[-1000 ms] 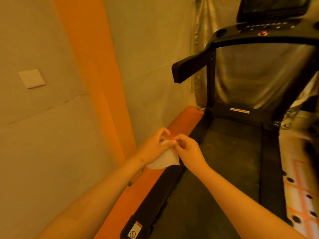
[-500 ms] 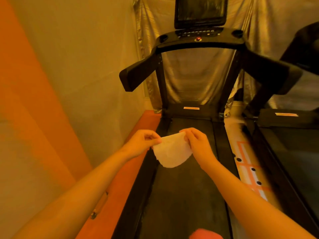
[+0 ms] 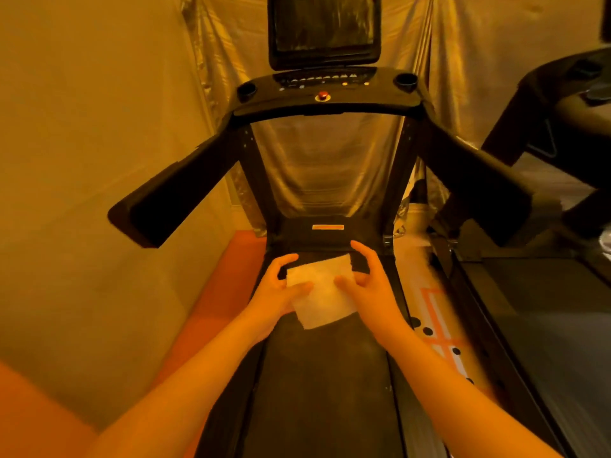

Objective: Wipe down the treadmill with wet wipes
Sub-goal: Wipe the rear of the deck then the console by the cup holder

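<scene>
One wet wipe point(image 3: 322, 290): white, squarish, spread flat, faintly creased, over treadmill point(image 3: 327, 391) belt at 12 o'clock. Two hands: left hand point(image 3: 276, 292) pinching 9 o'clock edge, right hand point(image 3: 370, 285) pinching 3 o'clock edge, fingers loosely curled. Second treadmill point(image 3: 545, 309) at 3 o'clock.

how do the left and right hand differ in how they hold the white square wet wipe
The left hand grips the white square wet wipe at its left edge; the right hand at its right edge. The left hand's fingers curl close round the far corner; the right hand's forefinger is lifted clear of the wipe. Shared: both thumbs lie on top of it, over the black treadmill belt.
</scene>
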`<state>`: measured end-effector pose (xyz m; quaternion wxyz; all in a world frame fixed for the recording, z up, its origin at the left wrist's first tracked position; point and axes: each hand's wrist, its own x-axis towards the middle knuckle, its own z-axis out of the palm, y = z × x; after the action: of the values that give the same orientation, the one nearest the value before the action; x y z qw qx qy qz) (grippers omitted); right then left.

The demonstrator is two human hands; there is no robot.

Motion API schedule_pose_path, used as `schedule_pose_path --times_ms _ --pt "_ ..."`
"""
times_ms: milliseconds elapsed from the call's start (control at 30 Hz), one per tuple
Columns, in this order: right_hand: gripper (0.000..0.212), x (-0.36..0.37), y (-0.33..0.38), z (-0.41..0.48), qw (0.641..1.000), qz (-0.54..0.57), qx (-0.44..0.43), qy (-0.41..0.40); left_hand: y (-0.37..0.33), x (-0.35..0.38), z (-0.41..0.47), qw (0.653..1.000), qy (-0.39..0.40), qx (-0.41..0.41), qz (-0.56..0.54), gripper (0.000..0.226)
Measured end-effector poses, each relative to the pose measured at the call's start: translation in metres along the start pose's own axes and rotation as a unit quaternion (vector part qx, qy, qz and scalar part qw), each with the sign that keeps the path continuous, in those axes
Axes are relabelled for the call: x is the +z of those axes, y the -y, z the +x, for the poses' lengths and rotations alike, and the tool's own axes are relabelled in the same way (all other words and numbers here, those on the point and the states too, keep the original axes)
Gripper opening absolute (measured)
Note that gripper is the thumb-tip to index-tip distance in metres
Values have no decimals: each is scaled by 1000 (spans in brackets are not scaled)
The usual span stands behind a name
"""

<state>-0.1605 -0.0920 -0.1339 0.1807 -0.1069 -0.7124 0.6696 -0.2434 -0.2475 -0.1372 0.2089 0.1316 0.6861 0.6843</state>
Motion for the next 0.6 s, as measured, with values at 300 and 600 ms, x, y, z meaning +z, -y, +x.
schedule_pose_path --times_ms 300,600 --pt "28 -54 99 129 997 -62 21 31 -137 38 98 982 -7 40 182 20" --pt "12 -74 171 204 987 -155 -49 -9 -242 61 150 940 -44 146 305 8"
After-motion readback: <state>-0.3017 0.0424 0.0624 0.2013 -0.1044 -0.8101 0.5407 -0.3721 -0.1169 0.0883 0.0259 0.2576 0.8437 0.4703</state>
